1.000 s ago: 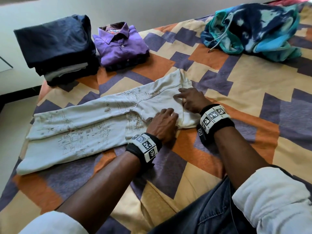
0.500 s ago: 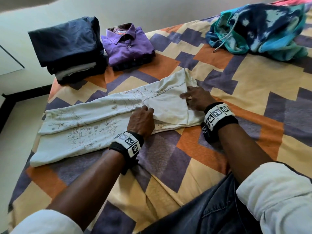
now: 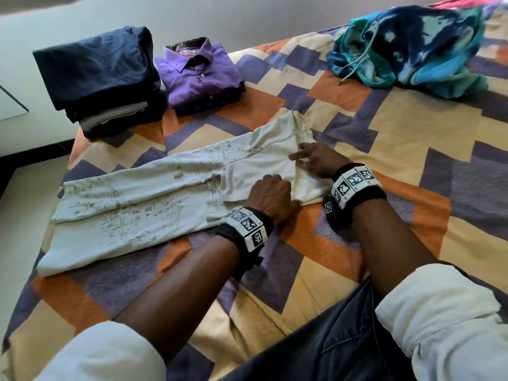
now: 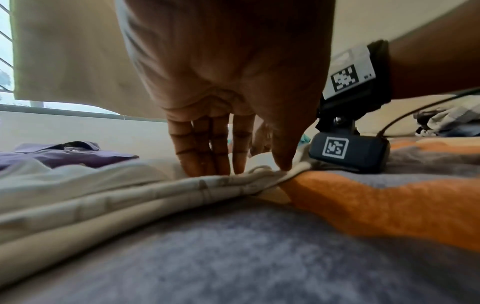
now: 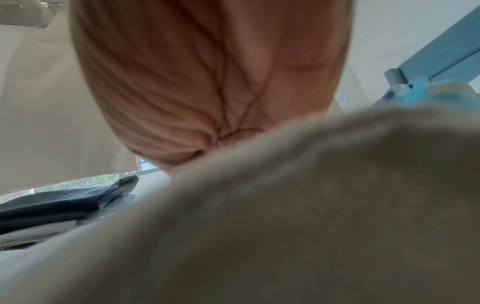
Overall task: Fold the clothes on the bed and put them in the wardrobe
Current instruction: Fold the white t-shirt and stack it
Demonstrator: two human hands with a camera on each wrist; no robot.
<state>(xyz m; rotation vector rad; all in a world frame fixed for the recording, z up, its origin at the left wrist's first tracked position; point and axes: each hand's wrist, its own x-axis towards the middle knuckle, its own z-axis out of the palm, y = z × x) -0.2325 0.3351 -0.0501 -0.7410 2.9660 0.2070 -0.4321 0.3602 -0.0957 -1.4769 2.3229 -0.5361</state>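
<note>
On a bed (image 3: pixel 412 166) with a patchwork cover of orange, purple and cream, a person is leaning over a cream printed shirt (image 3: pixel 143 207). It is lying flat, already folded into a long narrow band, and its long axis is running from the far left edge of the bed across to the person's hands at the right end.

Both hands are working at that right end. The left hand (image 3: pixel 270 195) is resting on the near edge of the band; the left wrist view is showing its fingers (image 4: pixel 205 148) pointing straight down onto the cloth and the thumb pressing the folded edge, so it looks to be pinning or lightly pinching the layers. The right hand (image 3: pixel 316 160) is lying just beyond it, farther up the bed, with fingers spread flat on the fabric. The right wrist view is showing only a blurred palm and cloth.

So nearly all of the shirt's length is stretching away to the left of both hands. The left hand is nearer that free end, and the next fold will probably be made along that left-to-right line.

Behind the shirt, a stack of dark folded clothes (image 3: pixel 96 75) and a folded purple shirt (image 3: pixel 200 75) are sitting side by side. A blue tie-dye hoodie (image 3: pixel 412 45) is lying unfolded at the far right. No wardrobe is showing.
</note>
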